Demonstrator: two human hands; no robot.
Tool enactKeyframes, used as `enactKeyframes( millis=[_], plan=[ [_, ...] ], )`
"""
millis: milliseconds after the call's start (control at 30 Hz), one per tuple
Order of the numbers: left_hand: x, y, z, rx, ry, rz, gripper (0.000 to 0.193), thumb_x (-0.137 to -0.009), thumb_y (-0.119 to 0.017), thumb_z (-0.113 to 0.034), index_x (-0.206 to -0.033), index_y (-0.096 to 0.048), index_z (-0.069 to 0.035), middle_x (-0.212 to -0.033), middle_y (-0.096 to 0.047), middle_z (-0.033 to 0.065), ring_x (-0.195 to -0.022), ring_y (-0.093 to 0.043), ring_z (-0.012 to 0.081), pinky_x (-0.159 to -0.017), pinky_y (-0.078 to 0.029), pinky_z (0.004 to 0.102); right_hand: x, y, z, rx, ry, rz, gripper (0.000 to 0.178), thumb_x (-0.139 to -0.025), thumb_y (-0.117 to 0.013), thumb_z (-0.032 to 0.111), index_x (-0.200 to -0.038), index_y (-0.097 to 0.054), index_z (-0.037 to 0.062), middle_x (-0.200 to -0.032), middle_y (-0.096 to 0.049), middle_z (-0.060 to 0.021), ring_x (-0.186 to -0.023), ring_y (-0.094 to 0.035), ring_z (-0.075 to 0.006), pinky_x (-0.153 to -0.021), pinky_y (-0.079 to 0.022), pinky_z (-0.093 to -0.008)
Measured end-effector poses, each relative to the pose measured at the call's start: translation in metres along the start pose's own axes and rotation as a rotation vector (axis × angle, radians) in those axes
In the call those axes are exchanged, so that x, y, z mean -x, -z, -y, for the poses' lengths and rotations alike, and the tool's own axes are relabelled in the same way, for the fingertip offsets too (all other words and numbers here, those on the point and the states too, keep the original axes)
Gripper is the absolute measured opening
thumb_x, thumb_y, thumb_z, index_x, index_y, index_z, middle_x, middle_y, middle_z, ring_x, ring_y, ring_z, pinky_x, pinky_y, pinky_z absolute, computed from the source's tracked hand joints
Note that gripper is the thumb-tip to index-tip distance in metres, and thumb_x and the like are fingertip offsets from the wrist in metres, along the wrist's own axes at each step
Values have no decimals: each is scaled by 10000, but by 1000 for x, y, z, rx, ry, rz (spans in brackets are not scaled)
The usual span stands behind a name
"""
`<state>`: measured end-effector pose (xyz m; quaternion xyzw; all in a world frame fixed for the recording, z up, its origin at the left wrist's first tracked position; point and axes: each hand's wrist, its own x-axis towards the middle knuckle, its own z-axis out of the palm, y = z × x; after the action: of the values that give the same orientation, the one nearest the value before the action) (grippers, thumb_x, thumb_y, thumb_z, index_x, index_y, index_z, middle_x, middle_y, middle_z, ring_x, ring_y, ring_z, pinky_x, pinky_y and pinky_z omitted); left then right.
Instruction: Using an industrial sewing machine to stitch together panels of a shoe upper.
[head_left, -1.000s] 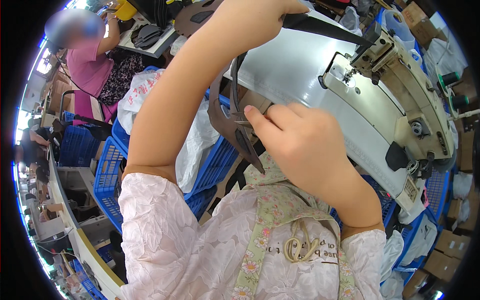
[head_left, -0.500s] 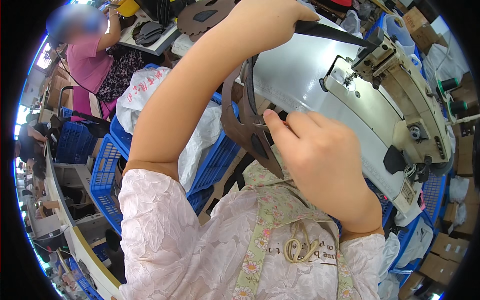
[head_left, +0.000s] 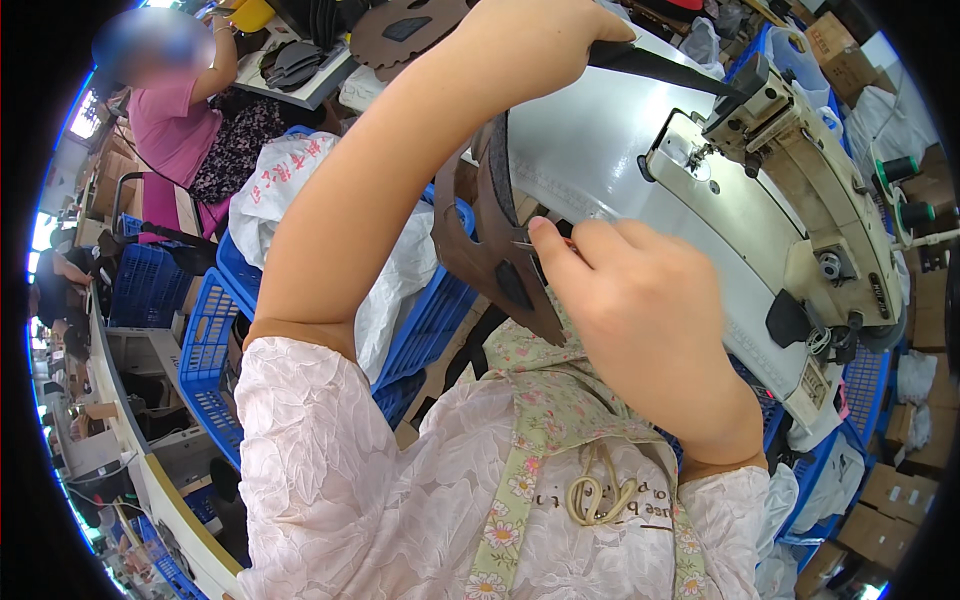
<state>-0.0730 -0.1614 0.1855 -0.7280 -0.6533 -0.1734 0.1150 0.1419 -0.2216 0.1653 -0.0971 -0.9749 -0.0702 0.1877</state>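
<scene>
At the top, my left hand (head_left: pixel 550 42) is closed, its fingertips at one end of a black strip (head_left: pixel 660 70). That strip stretches across to the head of a sewing machine (head_left: pixel 790 150). Under my left forearm hangs a dark brown cut-out piece (head_left: pixel 470 255) with holes and black patches. My right hand (head_left: pixel 640 295) is closed around a small cutting tool (head_left: pixel 524 244), with a thin metal tip and a bit of red showing. The tip lies against the brown piece's right edge; most of the tool is hidden in my fist.
A shiny white worktable (head_left: pixel 580 150) carries the machine. Blue plastic crates (head_left: pixel 215 350) and a white sack (head_left: pixel 385 310) stand at the left. Behind, a person in pink (head_left: pixel 170 125) sits by a table with brown pieces (head_left: pixel 395 35). Thread spools (head_left: pixel 900 170) and cartons (head_left: pixel 900 495) are at the right.
The brown piece has swung slightly left and up, turning a little. My right hand has shifted slightly with the tool; my left hand has barely moved.
</scene>
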Motion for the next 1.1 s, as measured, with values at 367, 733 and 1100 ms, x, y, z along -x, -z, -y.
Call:
enactKeyframes(
  millis=[367, 733, 1100],
  plan=[
    [6, 5, 6, -6, 7, 23, 418, -844, -509, -68, -1209, -697, -145, -996, -704, 214, -929, -680, 380, -814, -531, 455, 19, 0, -22, -408, 46, 40, 245, -722, -713, 103, -963, -745, 80, -689, -589, -42, -653, -609, -221, -551, -473, -350],
    [23, 29, 2, 217, 82, -31, 418, -828, -529, -33, -1210, -688, -93, -939, -685, 233, -869, -669, 373, -777, -513, 408, 22, -65, -40, -729, -81, -313, 350, -755, -787, 116, -1100, -733, 86, -745, -641, -62, -655, -618, -245, -582, -480, -352],
    [238, 176, 70, 258, 370, -574, 370, -901, -549, 84, -1251, -652, 30, -1208, -678, 114, -1147, -631, 192, -1056, -466, 306, 39, -104, -24, -932, -267, -335, 463, -714, -828, 15, -1162, -720, 59, -833, -687, -54, -656, -588, -123, -571, -458, -263]
  ],
)
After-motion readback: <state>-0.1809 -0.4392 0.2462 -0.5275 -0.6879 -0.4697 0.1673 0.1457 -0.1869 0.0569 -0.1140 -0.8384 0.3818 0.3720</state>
